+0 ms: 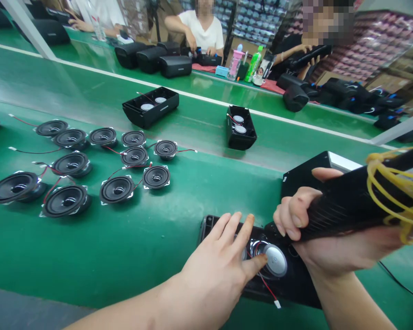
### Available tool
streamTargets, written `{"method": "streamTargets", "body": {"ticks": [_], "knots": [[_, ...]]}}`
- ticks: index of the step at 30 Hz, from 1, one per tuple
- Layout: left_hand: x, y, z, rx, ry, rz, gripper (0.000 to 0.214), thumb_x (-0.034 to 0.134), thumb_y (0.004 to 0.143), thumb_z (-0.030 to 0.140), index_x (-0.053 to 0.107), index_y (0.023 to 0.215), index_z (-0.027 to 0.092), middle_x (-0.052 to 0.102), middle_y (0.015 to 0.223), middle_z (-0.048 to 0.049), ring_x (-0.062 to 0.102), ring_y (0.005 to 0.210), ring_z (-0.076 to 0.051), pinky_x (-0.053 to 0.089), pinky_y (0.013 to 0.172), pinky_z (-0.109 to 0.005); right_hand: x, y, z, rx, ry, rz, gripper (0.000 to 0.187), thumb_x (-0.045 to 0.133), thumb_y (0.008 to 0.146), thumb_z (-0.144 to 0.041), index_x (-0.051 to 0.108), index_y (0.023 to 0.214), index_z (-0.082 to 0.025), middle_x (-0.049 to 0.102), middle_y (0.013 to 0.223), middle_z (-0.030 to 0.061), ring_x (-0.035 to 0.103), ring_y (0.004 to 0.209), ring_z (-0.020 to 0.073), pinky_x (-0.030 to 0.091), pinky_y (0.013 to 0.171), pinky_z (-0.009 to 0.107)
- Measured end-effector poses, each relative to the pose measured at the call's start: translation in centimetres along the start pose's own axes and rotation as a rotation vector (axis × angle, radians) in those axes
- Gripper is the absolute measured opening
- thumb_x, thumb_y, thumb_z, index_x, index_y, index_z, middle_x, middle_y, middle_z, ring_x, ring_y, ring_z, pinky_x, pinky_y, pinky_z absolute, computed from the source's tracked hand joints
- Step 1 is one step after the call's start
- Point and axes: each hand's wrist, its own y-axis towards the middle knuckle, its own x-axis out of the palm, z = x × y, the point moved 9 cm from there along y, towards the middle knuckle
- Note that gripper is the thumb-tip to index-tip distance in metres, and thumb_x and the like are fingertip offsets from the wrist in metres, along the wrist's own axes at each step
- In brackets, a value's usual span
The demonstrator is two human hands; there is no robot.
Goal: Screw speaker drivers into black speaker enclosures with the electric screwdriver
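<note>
My right hand [333, 233] is wrapped round a black electric screwdriver [344, 201], its ribbed body wound with yellow bands. The narrow end points down at the black speaker housing [292, 286] in front of me; the exact tip is hard to make out. Across that housing lies my left hand [220, 261], open with fingers stretched, its thumb at a round silver-backed speaker driver [276, 260] inside. A second driver is mostly covered by this hand. A red and black wire with a white plug [277, 304] hangs over the housing.
Several loose speaker drivers [117, 189] with wires lie at left on the green table [179, 261]. Two open housings, one at centre left [151, 110] and one near centre [241, 133], stand farther back. A black box [304, 176] is behind my right hand. People work across the table.
</note>
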Motion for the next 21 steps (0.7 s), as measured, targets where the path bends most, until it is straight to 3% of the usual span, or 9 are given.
{"method": "streamTargets", "body": {"ticks": [6,12,17,21], "knots": [[0.2,0.2,-0.1,0.006,0.010,-0.041,0.085,0.083,0.083,0.041,0.048,0.159,0.024,0.022,0.174,-0.0347,0.026,0.162,-0.055,0.033,0.125,-0.071,0.0,0.0,0.2,0.010,0.007,-0.024,0.070,0.065,0.087,-0.089,0.074,0.128,-0.033,0.060,0.062,-0.0031,0.044,0.038,0.0139,0.044,0.036,0.028],[0.5,0.1,0.0,0.014,0.041,-0.034,0.088,0.082,0.080,0.040,0.047,0.160,0.024,0.032,0.171,-0.0326,0.031,0.160,-0.052,0.031,0.125,-0.070,0.7,-0.5,0.6,-0.002,0.026,-0.024,0.064,0.069,0.087,-0.086,0.077,0.120,-0.031,0.060,0.063,-0.0026,0.043,0.036,0.0125,0.042,0.034,0.026],[0.4,-0.3,0.1,0.038,0.039,0.046,0.082,0.075,0.086,0.044,0.047,0.159,0.023,0.037,0.167,-0.0331,0.037,0.157,-0.052,0.030,0.125,-0.070,1.4,-1.1,1.1,0.048,0.035,-0.059,0.052,0.070,0.093,-0.078,0.079,0.116,-0.032,0.061,0.067,-0.0015,0.046,0.039,0.0133,0.043,0.035,0.025],[0.4,-0.4,0.0,0.033,0.025,0.061,0.076,0.071,0.090,0.045,0.048,0.159,0.024,0.037,0.168,-0.0309,0.039,0.156,-0.051,0.031,0.125,-0.069,1.0,-1.3,0.9,0.034,0.035,-0.036,0.062,0.072,0.088,-0.083,0.079,0.121,-0.031,0.062,0.067,-0.0014,0.046,0.040,0.0131,0.044,0.036,0.025]]}}
